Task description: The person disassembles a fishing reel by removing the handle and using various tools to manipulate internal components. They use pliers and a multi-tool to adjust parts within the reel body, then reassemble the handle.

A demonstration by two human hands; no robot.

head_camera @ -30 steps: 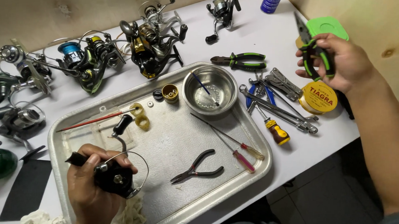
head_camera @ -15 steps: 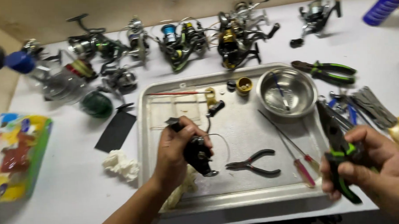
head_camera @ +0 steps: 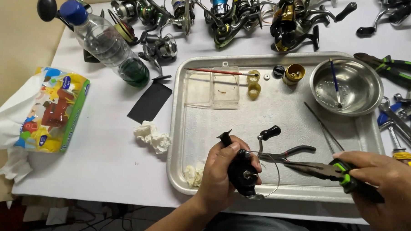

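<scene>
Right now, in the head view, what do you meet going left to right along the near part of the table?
Tissue pack → crumpled tissue → left hand holding a black reel → long-nose pliers → right hand gripping them.

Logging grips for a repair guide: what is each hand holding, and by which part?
Left hand grips the black fishing reel around its body. Right hand holds long-nose pliers by the green-and-black handles.

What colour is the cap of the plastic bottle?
Blue; the cap shows clearly in the head view.
</scene>
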